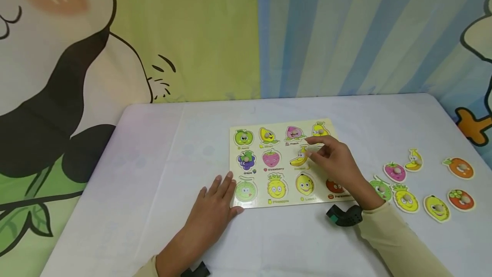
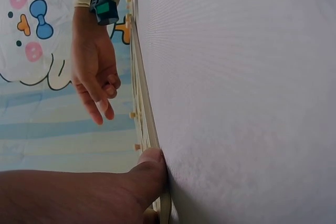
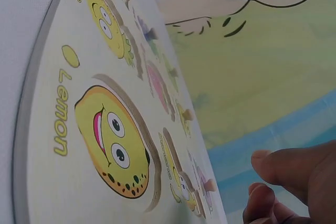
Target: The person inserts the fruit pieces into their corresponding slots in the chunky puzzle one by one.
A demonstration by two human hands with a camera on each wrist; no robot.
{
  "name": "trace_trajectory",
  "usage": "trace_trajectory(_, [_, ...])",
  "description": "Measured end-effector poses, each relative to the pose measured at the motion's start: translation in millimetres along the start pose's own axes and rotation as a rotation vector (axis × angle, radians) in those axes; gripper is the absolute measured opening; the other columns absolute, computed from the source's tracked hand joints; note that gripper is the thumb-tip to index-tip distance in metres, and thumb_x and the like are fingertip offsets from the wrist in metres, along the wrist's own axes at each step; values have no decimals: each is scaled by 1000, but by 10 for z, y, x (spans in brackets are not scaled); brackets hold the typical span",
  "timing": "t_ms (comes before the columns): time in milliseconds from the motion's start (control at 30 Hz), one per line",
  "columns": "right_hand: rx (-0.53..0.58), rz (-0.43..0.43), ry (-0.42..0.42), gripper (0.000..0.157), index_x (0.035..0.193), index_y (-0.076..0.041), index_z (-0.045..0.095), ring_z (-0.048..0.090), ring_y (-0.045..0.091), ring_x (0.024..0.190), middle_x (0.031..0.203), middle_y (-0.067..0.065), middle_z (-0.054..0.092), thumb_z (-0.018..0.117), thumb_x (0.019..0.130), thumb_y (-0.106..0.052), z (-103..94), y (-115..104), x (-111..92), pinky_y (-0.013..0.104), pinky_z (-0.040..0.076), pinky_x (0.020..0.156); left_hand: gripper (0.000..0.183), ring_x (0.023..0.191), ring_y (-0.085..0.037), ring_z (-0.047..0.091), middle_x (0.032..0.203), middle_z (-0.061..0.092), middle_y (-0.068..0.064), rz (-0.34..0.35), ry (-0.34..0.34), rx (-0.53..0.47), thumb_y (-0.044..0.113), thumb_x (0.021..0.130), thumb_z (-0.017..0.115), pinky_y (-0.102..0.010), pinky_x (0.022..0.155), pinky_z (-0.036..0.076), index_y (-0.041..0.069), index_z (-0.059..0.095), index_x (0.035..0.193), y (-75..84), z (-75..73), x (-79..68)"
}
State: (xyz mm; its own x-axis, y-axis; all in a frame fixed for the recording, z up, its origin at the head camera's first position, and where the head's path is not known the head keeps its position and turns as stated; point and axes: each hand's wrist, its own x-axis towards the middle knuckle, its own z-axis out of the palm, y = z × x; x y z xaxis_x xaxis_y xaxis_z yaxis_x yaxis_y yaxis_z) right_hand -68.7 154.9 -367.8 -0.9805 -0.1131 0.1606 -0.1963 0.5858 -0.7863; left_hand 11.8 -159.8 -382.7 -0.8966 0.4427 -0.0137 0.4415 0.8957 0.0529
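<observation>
A cream fruit puzzle board lies on the table, printed with rows of smiling fruits. Knobbed pieces sit in its upper part, among them the apple, the peach and the grape. My left hand rests at the board's lower left corner with fingers extended; its thumb touches the board's edge in the left wrist view. Over the board's right side hovers my right hand, close to the printed banana. Thumb and forefinger are apart, and nothing is between them.
Right of the board lie several loose knobbed pieces: strawberry, banana, orange, pineapple, lemon, a red fruit and a green melon partly behind the right wrist. A cartoon-printed cloth hangs behind the table.
</observation>
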Motion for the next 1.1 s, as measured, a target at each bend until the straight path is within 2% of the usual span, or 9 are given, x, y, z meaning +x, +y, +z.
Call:
trace_trajectory(100, [6,-1,-1,33,120,-4,65,51,17,61,93,12,64,71,88,-1,-38,33,4,23,43,50,72,132,-40,42,148,42,-17,-3,1,-2,44,87,70,-59,90,46,-2,50,139,4,1,2])
trace_trajectory(267, [18,58,-25,32,122,-6,64,54,18,60,80,9,62,69,91,-9,-131,89,-22,26,47,51,72,134,-39,40,150,40,-15,-6,-9,7,44,88,69,-59,91,46,-1,49,141,5,-3,3])
trace_trajectory(433, [3,91,-40,33,124,-5,63,55,18,64,77,9,62,68,93,-14,-202,121,-33,25,48,53,72,134,-39,40,149,40,-15,-10,-12,24,44,88,69,-58,90,46,-1,50,140,-1,-1,0])
trace_trajectory(700, [-56,107,-7,32,124,-4,63,56,16,71,105,13,66,67,93,-10,-320,170,-74,20,47,58,71,135,-39,39,150,39,-15,-3,-12,24,45,89,67,-59,92,45,0,48,142,1,15,13])
trace_trajectory(900, [-77,99,16,33,124,-5,63,54,18,70,108,13,66,68,92,-11,-392,174,-58,19,46,57,72,134,-40,40,149,40,-16,-9,-12,15,44,87,70,-59,90,46,-1,49,140,8,12,21])
trace_trajectory(1100, [-107,97,84,32,122,-5,65,51,16,67,109,14,67,68,91,-7,-477,184,-43,18,42,54,73,134,-39,40,149,41,-16,-21,-30,21,44,87,70,-58,91,46,0,50,140,19,-3,22])
